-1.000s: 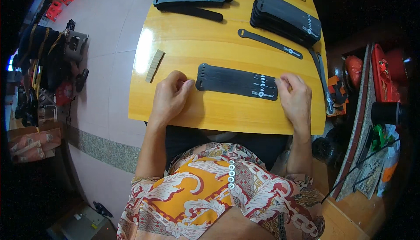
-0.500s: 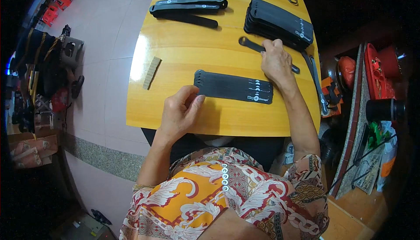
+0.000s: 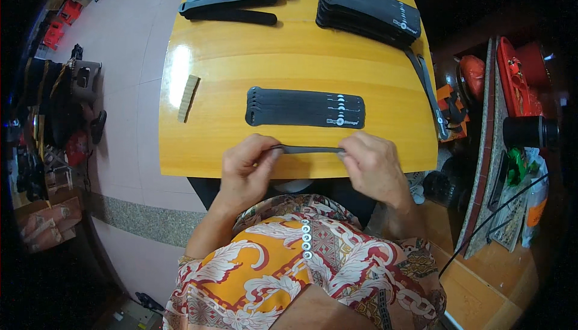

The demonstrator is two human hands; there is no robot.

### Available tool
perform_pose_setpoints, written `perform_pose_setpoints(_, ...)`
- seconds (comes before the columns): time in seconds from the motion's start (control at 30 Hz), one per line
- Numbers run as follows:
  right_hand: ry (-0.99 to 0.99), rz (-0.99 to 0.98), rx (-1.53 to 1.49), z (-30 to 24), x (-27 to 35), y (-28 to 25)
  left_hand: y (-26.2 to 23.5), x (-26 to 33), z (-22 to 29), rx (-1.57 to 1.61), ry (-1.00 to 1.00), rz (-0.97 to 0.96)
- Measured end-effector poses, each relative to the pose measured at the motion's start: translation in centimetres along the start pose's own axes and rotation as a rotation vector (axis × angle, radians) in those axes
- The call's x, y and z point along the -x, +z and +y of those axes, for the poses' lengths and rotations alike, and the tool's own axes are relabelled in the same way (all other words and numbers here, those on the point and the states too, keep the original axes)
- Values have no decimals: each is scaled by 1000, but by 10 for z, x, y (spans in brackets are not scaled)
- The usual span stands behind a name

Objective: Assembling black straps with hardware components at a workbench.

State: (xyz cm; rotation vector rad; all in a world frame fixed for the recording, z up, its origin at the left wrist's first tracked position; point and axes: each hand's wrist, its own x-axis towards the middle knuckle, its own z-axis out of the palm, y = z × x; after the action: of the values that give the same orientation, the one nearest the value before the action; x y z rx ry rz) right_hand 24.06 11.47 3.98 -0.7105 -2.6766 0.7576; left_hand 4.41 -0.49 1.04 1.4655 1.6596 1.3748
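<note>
A single dark strap [image 3: 310, 149] is stretched level between my two hands, just above the near edge of the table. My left hand [image 3: 250, 164] pinches its left end, and my right hand [image 3: 376, 167] pinches the right end. Just beyond the strap lies a flat row of overlapping black straps [image 3: 292, 107], with slotted ends at the left and pale printing at the right. Farther off on the right sits a thick stack of similar black straps [image 3: 367, 11].
At the far left of the yellow table [image 3: 241, 59] lie a few loose straps [image 3: 232, 5]. A ribbed tan strip [image 3: 188, 98] rests near the left edge. One strap [image 3: 428, 95] hangs along the right edge. Beyond it stands a shelf with red items [image 3: 515, 83].
My right hand has brought a strap from beside the far stack to the near edge. My left hand now grips its other end. The whole view has shifted slightly.
</note>
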Motion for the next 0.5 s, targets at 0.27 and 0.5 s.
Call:
perform_pose_setpoints(0.27, 373, 45, -214, 30, 14, -1, -10, 5, -11, 386, -432, 144)
perform_pose_setpoints(0.5, 460, 106, -351, 43, 6, 5, -18, -4, -28, 146, -390, 168)
